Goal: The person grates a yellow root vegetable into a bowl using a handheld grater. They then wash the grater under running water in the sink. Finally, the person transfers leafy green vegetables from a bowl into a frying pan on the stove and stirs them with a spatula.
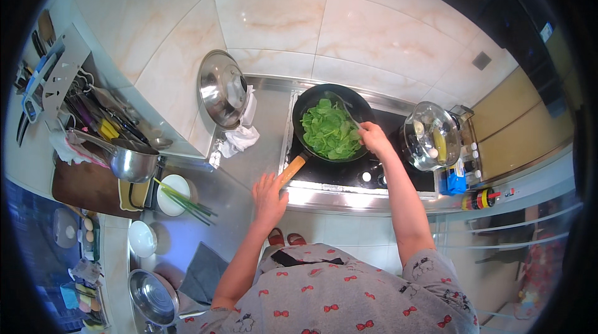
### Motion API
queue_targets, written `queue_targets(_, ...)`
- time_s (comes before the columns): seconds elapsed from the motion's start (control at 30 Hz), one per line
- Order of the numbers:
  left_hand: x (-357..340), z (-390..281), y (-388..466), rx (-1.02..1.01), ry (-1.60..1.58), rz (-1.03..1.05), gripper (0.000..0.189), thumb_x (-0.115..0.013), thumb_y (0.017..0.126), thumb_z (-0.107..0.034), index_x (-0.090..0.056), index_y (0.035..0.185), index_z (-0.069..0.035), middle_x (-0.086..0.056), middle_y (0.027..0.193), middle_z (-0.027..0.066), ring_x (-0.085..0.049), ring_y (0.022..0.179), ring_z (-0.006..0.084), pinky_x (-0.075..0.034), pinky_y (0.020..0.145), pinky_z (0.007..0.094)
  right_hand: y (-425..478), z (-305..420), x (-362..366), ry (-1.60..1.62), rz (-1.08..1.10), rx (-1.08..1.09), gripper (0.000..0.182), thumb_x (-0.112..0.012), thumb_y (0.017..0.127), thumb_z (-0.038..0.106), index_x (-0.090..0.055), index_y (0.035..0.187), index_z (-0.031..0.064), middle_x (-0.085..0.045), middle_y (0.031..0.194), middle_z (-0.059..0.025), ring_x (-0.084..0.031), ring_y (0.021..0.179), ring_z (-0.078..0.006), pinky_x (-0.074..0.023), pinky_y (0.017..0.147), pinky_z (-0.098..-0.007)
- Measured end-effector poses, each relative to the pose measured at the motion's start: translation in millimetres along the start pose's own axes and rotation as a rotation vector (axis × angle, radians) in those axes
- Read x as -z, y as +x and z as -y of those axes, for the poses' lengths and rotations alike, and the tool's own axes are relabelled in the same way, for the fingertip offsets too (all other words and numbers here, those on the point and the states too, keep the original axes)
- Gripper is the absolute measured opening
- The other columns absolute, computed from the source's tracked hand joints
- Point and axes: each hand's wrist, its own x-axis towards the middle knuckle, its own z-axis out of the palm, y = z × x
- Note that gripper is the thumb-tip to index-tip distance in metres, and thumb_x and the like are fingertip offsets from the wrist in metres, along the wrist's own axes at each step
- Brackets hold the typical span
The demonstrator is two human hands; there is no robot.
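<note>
A black frying pan (306, 100) with a wooden handle sits on the left part of the black cooktop (327, 177), heaped with green leafy vegetables (329, 131). My right hand (373, 139) grips a spatula or turner (345, 106), whose far end lies over the leaves inside the pan. At the end of the pan's wooden handle (293, 170) is my left hand (271, 197), palm down with its fingers spread; whether it touches the handle cannot be told.
A glass pot (427, 156) with food inside stands right of the pan. A steel lid (219, 89) leans on the wall beside a white cloth (243, 140). Leftward are a saucepan (134, 166), a white bowl (173, 187) with green onions (189, 205), and another bowl (142, 239).
</note>
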Motion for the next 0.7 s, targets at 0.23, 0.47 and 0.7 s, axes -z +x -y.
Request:
queue_targets(0.23, -9.3, 15.3, -1.6, -0.006, -0.025, 0.047, 0.056, -0.064, 0.082, -0.017, -0.049, 0.135, -0.009, -0.050, 0.137, 0.0190, -0.036, 0.134, 0.0358, -0.018, 0.112, 0.0529, -44.8, 35.3, -21.6, -0.418, 0.105, 0.071, 0.040, -0.057, 0.085, 0.030, -0.061, 0.122, 0.0139, -0.067, 0.109, -0.0182, -0.063, 0.106, -0.0337, -0.0482, 0.091, -0.0432)
queue_targets(0.47, -16.8, 21.1, 3.0, -0.043, -0.007, 0.022, 0.055, -0.063, 0.082, -0.011, -0.048, 0.134, -0.007, -0.052, 0.133, 0.0173, -0.040, 0.130, 0.0353, -0.021, 0.111, 0.0547, -119.9, 61.0, 11.6, -0.726, 0.112, 0.178, 0.038, -0.056, 0.084, 0.025, -0.060, 0.122, 0.0227, -0.069, 0.096, -0.0144, -0.066, 0.092, -0.0348, -0.0514, 0.080, -0.0466)
queue_targets(0.7, -21.3, 23.9, 7.0, -0.052, -0.004, 0.026, 0.051, -0.060, 0.084, -0.006, -0.050, 0.133, -0.011, -0.055, 0.130, 0.0137, -0.043, 0.128, 0.0339, -0.022, 0.110, 0.0543, -162.1, 55.4, 65.8, -0.832, 0.165, 0.110, 0.041, -0.056, 0.085, 0.027, -0.058, 0.126, 0.0224, -0.069, 0.100, -0.0129, -0.065, 0.094, -0.0337, -0.0510, 0.080, -0.0460)
